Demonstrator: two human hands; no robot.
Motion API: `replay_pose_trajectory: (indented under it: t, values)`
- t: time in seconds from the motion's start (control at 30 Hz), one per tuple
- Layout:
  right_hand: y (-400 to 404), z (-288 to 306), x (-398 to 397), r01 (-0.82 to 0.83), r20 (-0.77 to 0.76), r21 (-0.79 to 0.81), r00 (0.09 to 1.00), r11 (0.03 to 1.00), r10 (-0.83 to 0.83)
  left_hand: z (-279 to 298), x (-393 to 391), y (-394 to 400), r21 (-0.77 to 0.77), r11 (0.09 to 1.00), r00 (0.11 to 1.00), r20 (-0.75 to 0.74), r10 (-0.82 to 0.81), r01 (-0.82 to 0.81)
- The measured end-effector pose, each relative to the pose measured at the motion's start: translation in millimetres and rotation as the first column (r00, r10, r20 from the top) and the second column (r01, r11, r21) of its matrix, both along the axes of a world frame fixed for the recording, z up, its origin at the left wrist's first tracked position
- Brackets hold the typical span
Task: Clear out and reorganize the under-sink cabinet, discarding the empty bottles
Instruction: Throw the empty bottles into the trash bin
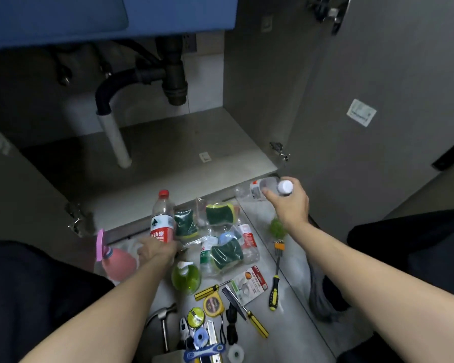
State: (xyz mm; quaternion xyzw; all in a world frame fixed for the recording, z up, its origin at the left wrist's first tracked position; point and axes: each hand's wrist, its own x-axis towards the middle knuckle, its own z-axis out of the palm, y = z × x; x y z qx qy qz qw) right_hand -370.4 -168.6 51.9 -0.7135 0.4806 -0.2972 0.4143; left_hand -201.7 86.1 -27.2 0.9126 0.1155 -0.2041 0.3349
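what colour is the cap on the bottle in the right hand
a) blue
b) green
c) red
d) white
d) The right hand grips a clear plastic bottle near its neck, and the cap facing the camera is white; the red cap is on the other bottle, held by the left hand.

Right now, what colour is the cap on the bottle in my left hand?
Red cap, clearest in the head view.

Three sponges, three screwdrivers.
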Motion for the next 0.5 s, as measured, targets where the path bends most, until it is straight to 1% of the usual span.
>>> replay_pose_trajectory:
  t: [0.07, 0.13, 0.2, 0.27, 0.33, 0.4, 0.5]
  values:
    - [1, 30, 4, -0.036, 0.107, -0.024, 0.994, 0.999, 0.038, 21, -2, -15, 0.003, 0.988, 0.986, 0.061, -0.155, 0.155]
    - [0, 62, 7, -0.063, 0.166, -0.06, 0.983, 0.996, 0.072, 47, -5, -32, -0.051, 0.962, 0.958, 0.12, -0.261, 0.268]
    - [-5, 93, 12, -0.061, 0.187, -0.105, 0.979, 0.993, 0.08, 75, -10, -52, -0.137, 0.918, 0.918, 0.204, -0.341, 0.371]
    - [-12, 122, 19, -0.052, 0.191, -0.135, 0.979, 0.99, 0.077, 100, -14, -68, -0.177, 0.866, 0.865, 0.294, -0.407, 0.467]
    - [-19, 145, 24, -0.042, 0.197, -0.164, 0.978, 0.986, 0.074, 119, -20, -81, -0.18, 0.816, 0.803, 0.386, -0.454, 0.549]
    - [-26, 161, 25, -0.042, 0.198, -0.19, 0.977, 0.981, 0.08, 130, -27, -93, -0.205, 0.776, 0.761, 0.452, -0.465, 0.596]
    - [-36, 174, 16, -0.068, 0.2, -0.229, 0.973, 0.971, 0.116, 141, -41, -114, -0.332, 0.71, 0.761, 0.472, -0.446, 0.622]
